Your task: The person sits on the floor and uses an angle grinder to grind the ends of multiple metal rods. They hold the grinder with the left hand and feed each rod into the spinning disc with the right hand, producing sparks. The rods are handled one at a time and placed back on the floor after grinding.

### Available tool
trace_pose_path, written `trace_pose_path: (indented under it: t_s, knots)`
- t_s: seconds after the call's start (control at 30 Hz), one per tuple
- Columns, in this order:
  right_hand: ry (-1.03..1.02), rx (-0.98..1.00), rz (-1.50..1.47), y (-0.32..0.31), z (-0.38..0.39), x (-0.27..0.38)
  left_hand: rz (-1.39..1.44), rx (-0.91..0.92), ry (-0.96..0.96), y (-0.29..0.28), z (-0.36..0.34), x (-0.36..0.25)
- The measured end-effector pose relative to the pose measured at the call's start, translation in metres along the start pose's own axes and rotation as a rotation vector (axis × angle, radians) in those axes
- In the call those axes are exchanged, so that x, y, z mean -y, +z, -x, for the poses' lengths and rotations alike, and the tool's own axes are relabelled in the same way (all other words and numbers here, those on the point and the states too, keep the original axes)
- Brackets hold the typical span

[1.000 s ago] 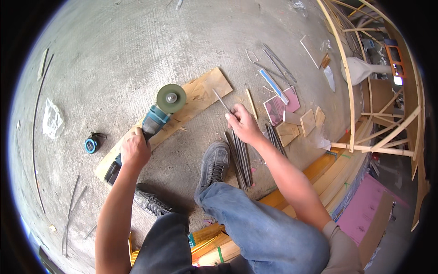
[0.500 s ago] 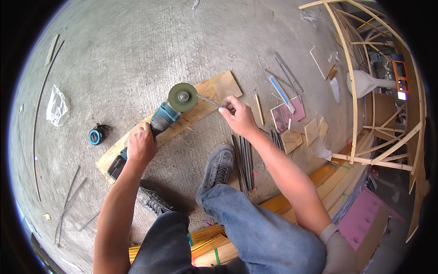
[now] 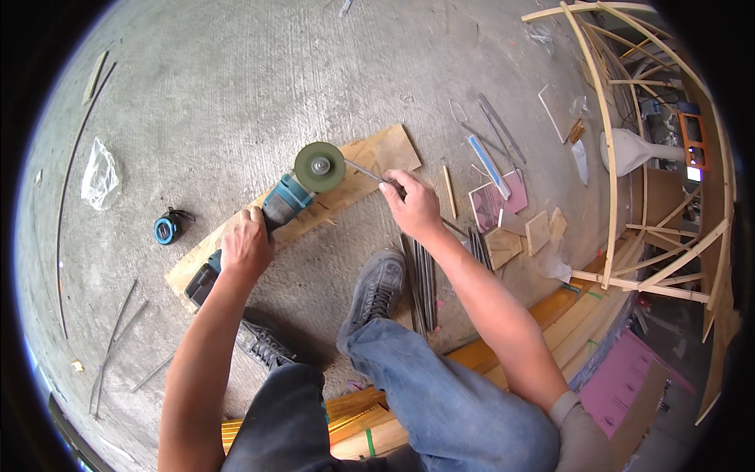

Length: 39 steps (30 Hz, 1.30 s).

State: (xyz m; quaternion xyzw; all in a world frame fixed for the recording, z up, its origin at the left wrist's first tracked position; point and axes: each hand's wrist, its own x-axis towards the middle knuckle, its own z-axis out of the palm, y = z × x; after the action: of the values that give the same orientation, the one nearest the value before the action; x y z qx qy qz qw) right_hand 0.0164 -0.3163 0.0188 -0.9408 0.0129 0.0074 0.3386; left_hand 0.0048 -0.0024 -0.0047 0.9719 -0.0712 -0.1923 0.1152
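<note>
Head view: your left hand (image 3: 246, 245) is wrapped around the body of a teal and black grinder (image 3: 285, 203), fingers closed on it. The grinder lies lengthwise over a wooden board (image 3: 391, 151), which slants across the concrete floor (image 3: 259, 86) from near left to far right. Its green disc (image 3: 321, 167) faces up and, as seen from above, reaches past the board's far edge.

Your right hand (image 3: 414, 206), over the board's near edge, pinches a thin metal rod (image 3: 363, 170) between narrowed fingers. The rod points left to the disc's right rim; you cannot tell from here whether its tip touches.

Your widest room is on the far side, where concrete runs on from the board's far edge. On the left, a blue tape measure (image 3: 166, 229) sits near the board, with a plastic bag (image 3: 101, 175) farther out. Your near side is tighter: your right shoe (image 3: 376, 291) stands just left of a bundle of metal rods (image 3: 422, 283). Right of your right hand, a wood stick (image 3: 449, 191), a blue strip (image 3: 489, 167) and wood offcuts (image 3: 503, 248) crowd the floor, and a wooden frame (image 3: 611, 197) bounds the far right.
</note>
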Motion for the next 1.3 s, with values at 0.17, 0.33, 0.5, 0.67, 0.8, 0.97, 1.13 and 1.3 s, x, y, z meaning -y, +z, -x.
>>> trace_pose_path:
  t_s: [0.17,0.33,0.5,0.67,0.8,0.97,1.13,1.3]
  knots:
    - [-0.04,-0.022,0.053,-0.002,0.001,0.003,-0.06,0.031,-0.042,0.007,-0.004,0.004]
    - [-0.097,-0.055,0.031,-0.002,-0.001,-0.001,-0.044,0.068,-0.057,0.006,-0.004,0.003]
    - [-0.147,-0.06,0.059,-0.002,-0.003,0.006,-0.015,0.059,-0.046,0.005,-0.001,0.005]
    - [-0.22,-0.11,0.071,-0.001,-0.008,0.002,-0.006,0.048,-0.035,0.004,-0.003,0.004]
    - [-0.26,-0.133,0.118,-0.002,-0.009,0.004,-0.005,0.075,-0.036,0.003,-0.002,0.004]
    - [-0.378,-0.17,0.222,-0.002,-0.01,0.004,-0.008,0.084,-0.046,0.0,-0.002,0.003]
    - [-0.46,-0.159,0.344,-0.004,-0.012,0.01,-0.012,0.089,-0.047,-0.002,-0.002,0.002]
    - [-0.49,-0.139,0.393,-0.004,-0.013,0.013,-0.003,0.098,-0.052,0.0,-0.002,0.003]
